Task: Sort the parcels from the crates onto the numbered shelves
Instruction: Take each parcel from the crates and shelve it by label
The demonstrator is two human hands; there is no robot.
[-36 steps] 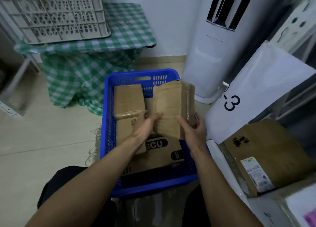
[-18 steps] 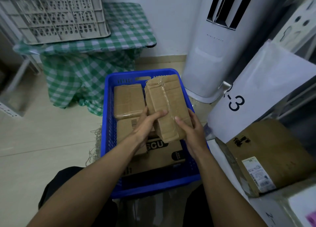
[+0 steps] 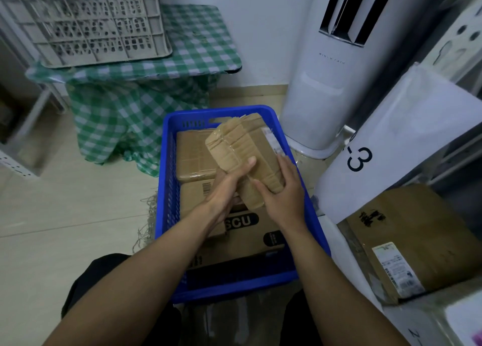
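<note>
**Taped parcel held over the blue crate**

The left hand (image 3: 227,189) lays its thumb across the taped parcel (image 3: 242,147), and the right hand (image 3: 283,197) curls round its near right edge. The parcel tilts above the blue crate (image 3: 167,178), hiding part of the cardboard boxes (image 3: 194,155) inside. A sheet marked 3 (image 3: 391,147) stands to the right, above a brown carton (image 3: 417,241).

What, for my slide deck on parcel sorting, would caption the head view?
Left hand and right hand grip a taped cardboard parcel above a blue crate holding more boxes.

Dim, soft light; wide-angle edge distortion; slight blur.
</note>
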